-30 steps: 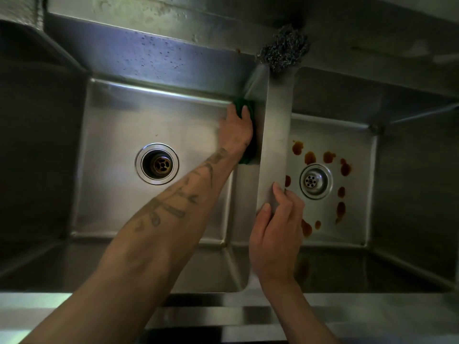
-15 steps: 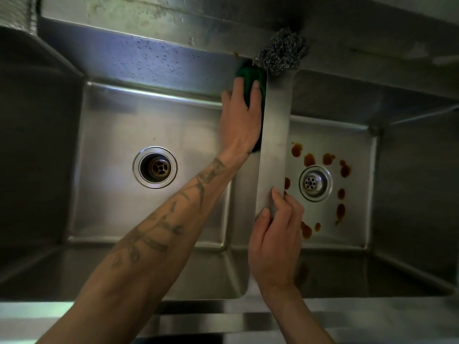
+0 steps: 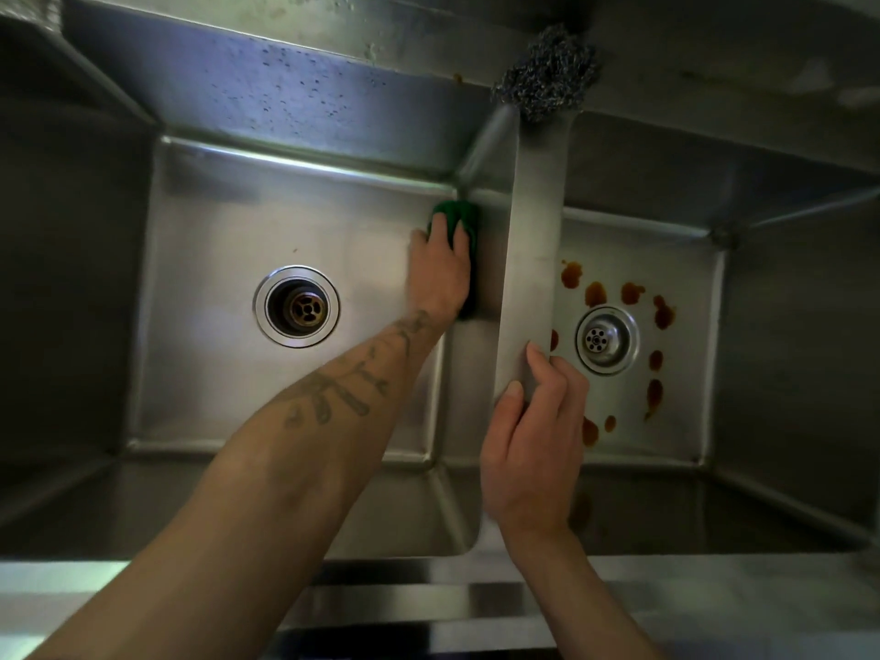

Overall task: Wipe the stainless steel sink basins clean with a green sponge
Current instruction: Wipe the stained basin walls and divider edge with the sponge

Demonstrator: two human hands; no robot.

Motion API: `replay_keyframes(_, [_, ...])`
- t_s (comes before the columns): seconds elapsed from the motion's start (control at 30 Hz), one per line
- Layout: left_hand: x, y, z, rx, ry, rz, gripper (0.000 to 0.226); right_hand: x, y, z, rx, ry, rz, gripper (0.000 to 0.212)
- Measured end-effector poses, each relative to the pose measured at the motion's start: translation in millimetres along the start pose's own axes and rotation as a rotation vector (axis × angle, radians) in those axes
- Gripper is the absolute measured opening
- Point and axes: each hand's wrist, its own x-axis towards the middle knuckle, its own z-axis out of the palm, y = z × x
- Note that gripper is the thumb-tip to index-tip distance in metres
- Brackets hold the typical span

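My left hand (image 3: 440, 273) holds the green sponge (image 3: 452, 221) against the right wall of the left basin (image 3: 228, 240), low down near the far corner. Two fingers curl over the sponge's top and the palm hides most of it. My right hand (image 3: 533, 450) grips the flat divider (image 3: 538, 207) between the basins, thumb on its left side and fingers over its right edge. The right basin (image 3: 690, 278) has several brown stains (image 3: 595, 293) ringed around its drain (image 3: 605, 339).
A steel wool scourer (image 3: 547, 73) sits on the back ledge at the far end of the divider. The left basin's drain (image 3: 296, 306) is open and dark. Water spots mark the left basin's back wall. The steel front rim (image 3: 428, 597) runs along the bottom.
My left hand slid the sponge up the wall to the rim by the scourer, then back down to the basin's far corner. My right hand stayed on the divider.
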Motion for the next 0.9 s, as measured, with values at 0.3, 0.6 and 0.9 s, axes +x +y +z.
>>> replay_keyframes(0.3, [-116,-73,-11,0.052,-0.214,-0.102,0.039,0,0,-1,-0.016,-0.002,-0.018,0.038])
replay_keyframes(0.6, [-166,-87,-26,0.04,-0.433,-0.36,0.052,2,-3,-2,-0.035,0.008,-0.019,0.038])
replay_keyframes(0.9, [-198,-3,-80,-0.299,-0.299,-0.136,0.015,2,-2,-8,0.04,-0.019,0.008,0.034])
